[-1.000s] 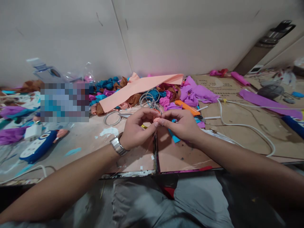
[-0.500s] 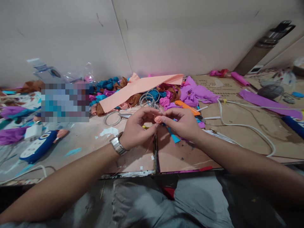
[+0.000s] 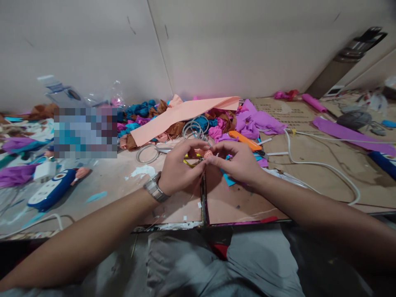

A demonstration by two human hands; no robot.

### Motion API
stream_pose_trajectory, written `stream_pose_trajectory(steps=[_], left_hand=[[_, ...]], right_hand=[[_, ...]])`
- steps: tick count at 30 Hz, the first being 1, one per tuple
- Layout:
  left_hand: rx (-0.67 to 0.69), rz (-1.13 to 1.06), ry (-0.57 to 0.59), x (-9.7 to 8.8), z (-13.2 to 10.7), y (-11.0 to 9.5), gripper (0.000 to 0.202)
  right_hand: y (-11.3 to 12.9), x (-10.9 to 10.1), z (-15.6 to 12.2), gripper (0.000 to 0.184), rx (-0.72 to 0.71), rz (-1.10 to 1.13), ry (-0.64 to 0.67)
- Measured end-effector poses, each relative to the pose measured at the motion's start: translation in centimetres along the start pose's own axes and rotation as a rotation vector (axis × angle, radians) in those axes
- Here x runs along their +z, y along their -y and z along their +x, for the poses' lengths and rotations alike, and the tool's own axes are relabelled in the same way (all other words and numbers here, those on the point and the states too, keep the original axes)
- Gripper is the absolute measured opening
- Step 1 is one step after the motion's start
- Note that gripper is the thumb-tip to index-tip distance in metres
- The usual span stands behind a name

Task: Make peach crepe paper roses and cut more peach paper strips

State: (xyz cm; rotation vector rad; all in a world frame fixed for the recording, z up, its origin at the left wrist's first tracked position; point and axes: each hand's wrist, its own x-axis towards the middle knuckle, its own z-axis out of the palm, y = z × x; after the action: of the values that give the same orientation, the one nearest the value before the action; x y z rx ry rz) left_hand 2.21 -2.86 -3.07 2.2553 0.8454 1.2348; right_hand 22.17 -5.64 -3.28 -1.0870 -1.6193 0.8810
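My left hand, with a metal watch on its wrist, and my right hand meet fingertip to fingertip over the middle of the worktable. Both pinch a small rolled piece of peach crepe paper between thumbs and forefingers. A thin stick runs down from the roll between my hands. Behind them lie a long peach paper sheet, an orange-handled cutter and a coil of grey wire.
Crumpled blue, brown, pink and purple paper is heaped along the back wall. A white cable loops across the cardboard at right. A blue power strip and white plug lie at left. A grey roll sits far right.
My fingers have worked the small peach roll round between them; both hands stay in the same place over the table. Nothing else has moved.
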Motion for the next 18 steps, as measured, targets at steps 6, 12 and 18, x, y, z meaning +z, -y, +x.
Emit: stream_pose_trajectory(steps=[6,12,18], left_hand=[[0.041,0.118,0.000,-0.2,0.2,-0.4,0.035],[0.082,0.184,0.123,-0.4,0.3,0.6,0.040],[0.046,0.106,0.221,-0.2,0.2,1.0,0.030]], right_hand=[[-0.2,0.3,-0.1,0.024,-0.002,-0.071,-0.017],[0.2,0.1,0.0,0.028,0.003,0.004,-0.008],[0.1,-0.3,0.4,0.030,0.014,0.066,-0.015]])
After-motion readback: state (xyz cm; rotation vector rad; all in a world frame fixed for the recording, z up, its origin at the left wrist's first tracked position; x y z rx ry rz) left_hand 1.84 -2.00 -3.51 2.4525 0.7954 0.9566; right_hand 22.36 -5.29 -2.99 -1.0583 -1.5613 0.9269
